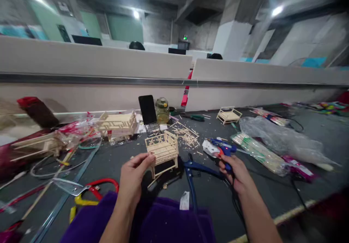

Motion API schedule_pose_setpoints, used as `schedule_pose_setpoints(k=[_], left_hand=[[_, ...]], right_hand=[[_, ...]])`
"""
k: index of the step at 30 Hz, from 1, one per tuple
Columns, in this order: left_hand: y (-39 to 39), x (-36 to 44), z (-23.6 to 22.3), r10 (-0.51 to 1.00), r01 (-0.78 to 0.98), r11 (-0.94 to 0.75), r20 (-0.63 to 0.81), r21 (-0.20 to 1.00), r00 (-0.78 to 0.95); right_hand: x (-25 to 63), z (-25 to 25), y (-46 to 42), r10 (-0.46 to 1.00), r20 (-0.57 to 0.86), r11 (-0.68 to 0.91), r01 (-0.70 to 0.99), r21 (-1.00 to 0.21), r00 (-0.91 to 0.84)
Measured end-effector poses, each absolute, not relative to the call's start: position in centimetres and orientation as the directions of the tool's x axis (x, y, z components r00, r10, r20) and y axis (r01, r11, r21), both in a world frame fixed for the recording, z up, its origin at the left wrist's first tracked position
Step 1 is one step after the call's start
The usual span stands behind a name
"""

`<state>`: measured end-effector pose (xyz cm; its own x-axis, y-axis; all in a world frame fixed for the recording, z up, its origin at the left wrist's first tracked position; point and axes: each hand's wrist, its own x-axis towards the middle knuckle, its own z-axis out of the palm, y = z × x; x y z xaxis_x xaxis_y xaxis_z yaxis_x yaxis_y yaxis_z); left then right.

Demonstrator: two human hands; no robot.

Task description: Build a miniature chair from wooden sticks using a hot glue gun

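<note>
My left hand [135,175] is closed on the front left corner of a small bench [163,150] built of pale wooden sticks, which stands on the dark table [109,163]. My right hand [236,170] grips the handle of a blue and white glue gun [219,149], which lies just right of the bench with its nozzle pointing left. Blue-handled cutters [192,170] lie between my two hands. A purple cloth [152,221] covers my lap below.
A black phone [147,110] leans on a stand beside a yellowish jar [162,110]. Loose stick offcuts [187,134] lie behind the bench. Other stick models: a box [117,123] to the left, a small frame [229,115] at the back right. Clear plastic bags [275,137] and stick bundles lie right; red-handled scissors [92,188] left.
</note>
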<state>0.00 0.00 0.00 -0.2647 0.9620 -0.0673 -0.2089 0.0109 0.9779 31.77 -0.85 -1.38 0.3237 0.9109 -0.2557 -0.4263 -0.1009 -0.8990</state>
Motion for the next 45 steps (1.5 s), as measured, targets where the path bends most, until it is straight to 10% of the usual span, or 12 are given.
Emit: schedule_pose_setpoints(k=[30, 45], left_hand=[[0.1, 0.3, -0.1, 0.961, -0.294, 0.009, -0.089, 0.956, -0.26], [0.1, 0.4, 0.0, 0.962, -0.283, 0.019, -0.095, 0.959, -0.256]], right_hand=[[31.4, -0.5, -0.9, 0.793, -0.443, -0.099, -0.629, -0.771, 0.419], [27.1, 1.2, -3.4, 0.935, 0.105, 0.161, -0.14, -0.977, 0.338]])
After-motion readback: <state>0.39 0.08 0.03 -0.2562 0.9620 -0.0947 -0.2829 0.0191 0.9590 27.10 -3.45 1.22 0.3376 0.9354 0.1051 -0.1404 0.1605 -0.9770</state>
